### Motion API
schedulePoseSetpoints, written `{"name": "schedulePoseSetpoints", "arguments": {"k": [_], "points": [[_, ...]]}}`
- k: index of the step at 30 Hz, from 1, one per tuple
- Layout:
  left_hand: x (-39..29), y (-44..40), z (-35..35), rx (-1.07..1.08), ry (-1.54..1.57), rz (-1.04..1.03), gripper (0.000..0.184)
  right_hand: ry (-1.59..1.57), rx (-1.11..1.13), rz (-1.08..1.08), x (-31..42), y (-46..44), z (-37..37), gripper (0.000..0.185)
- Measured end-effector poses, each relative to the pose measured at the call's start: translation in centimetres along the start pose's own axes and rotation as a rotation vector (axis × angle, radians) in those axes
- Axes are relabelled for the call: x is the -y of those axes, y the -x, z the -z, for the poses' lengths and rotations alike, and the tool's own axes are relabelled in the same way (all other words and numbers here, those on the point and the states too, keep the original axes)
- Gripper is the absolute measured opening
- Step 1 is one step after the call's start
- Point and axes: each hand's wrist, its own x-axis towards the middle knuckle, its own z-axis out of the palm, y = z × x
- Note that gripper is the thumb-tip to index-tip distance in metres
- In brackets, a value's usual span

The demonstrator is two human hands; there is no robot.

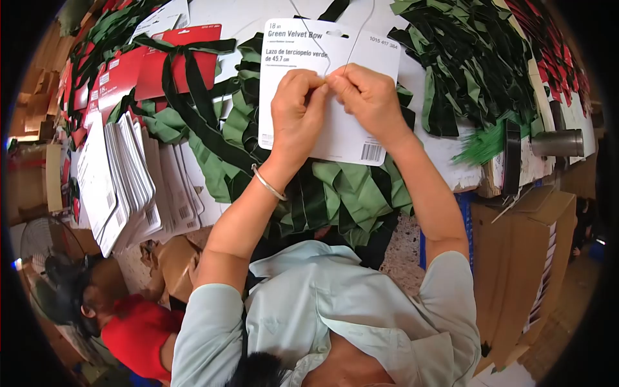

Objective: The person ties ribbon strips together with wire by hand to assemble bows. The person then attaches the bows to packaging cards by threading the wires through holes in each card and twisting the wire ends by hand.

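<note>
Over a white product card (338, 138) printed "Green Velvet Bow", my two hands meet at the fingertips. My left hand (298, 111) is closed in a pinch on a thin wire (314, 40), and a bracelet circles that wrist. Pressed close beside it, my right hand (369, 100) pinches the wire (362, 33) too. Two strands of wire rise from between the fingers toward the top edge. The exact point where they meet is hidden by my fingertips. Beneath the card lies green velvet ribbon (345, 200), its loops spilling over the table's front edge.
At left stand stacked white cards (116, 184), with red cards (187, 74) behind them. A large pile of green ribbon bows (474, 61) fills the right side, near a metal cylinder (558, 143). A cardboard box (516, 258) is below right; a person in red (138, 335) is lower left.
</note>
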Motion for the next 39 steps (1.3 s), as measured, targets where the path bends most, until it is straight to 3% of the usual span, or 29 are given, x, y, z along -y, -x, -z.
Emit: {"name": "schedulePoseSetpoints", "arguments": {"k": [3, 5, 6, 9, 12, 13, 14, 16, 17, 21, 23, 25, 26, 28, 30, 31, 33, 39], "points": [[0.7, 0.2, -0.3, -0.007, -0.075, -0.070, 0.006, -0.056, 0.043, -0.040, 0.4, -0.1, 0.2, 0.013], [0.7, 0.3, -0.1, 0.027, -0.113, -0.104, 0.005, 0.058, 0.031, 0.199, 0.9, 0.0, 0.2, 0.012], [0.4, 0.4, 0.2, 0.027, -0.113, -0.106, 0.005, 0.059, 0.030, 0.201, 1.0, 0.2, 0.0, 0.012], [-0.1, 0.5, 1.1, 0.073, 0.181, 0.130, 0.011, 0.172, -0.079, 0.336, 1.5, 0.7, -0.4, 0.012], [-0.1, 0.4, 2.8, 0.209, 0.177, 0.084, 0.021, 0.440, -0.111, 0.760, 2.5, 1.8, -0.4, 0.020], [-0.6, 0.1, 3.2, 0.277, 0.237, 0.233, 0.028, 0.455, -0.045, 0.790, 2.9, 2.5, -0.4, 0.018], [-0.8, -0.1, 3.6, 0.278, 0.240, 0.232, 0.028, 0.471, 0.023, 0.818, 3.5, 3.3, -0.3, 0.016], [-0.8, -0.7, 3.9, 0.418, 0.336, 0.302, 0.026, 0.520, 0.098, 0.794, 3.6, 4.4, 0.0, 0.017], [-0.2, -0.7, 3.6, 0.450, 0.203, 0.236, 0.021, 0.540, 0.143, 0.781, 3.5, 4.8, 0.3, 0.017], [-0.8, -0.3, 3.4, 0.450, 0.262, 0.340, 0.015, 0.478, 0.214, 0.666, 2.7, 5.6, 1.4, 0.015], [-0.1, 0.4, 2.6, 0.272, 0.359, 0.217, 0.015, 0.559, 0.146, 0.608, 2.3, 5.4, 2.3, 0.016], [1.4, 0.9, 2.2, 0.261, 0.131, -0.034, 0.009, 0.613, 0.087, 0.430, 1.8, 4.4, 2.8, 0.015], [2.0, 1.2, 1.2, 0.167, 0.016, -0.194, 0.010, 0.480, 0.111, 0.259, 2.8, 3.5, 3.0, 0.013], [2.1, 1.9, -0.3, -0.016, -0.025, -0.356, 0.010, 0.530, 0.078, 0.128, 2.2, 1.6, 2.5, 0.020], [2.7, 2.6, -1.1, -0.133, -0.075, -0.454, 0.008, 0.469, 0.045, 0.098, 2.4, 0.5, 0.9, 0.013], [2.6, 2.9, -1.2, -0.148, -0.118, -0.455, 0.010, 0.394, 0.098, -0.060, 2.7, 0.2, 0.5, 0.013], [2.3, 3.1, -1.3, -0.177, -0.164, -0.441, 0.012, 0.362, 0.027, -0.045, 3.0, 0.3, -0.9, 0.015], [2.5, 3.2, -1.3, -0.166, -0.137, -0.420, 0.012, 0.238, 0.094, -0.016, 0.9, 0.7, 0.7, 0.016]]}}
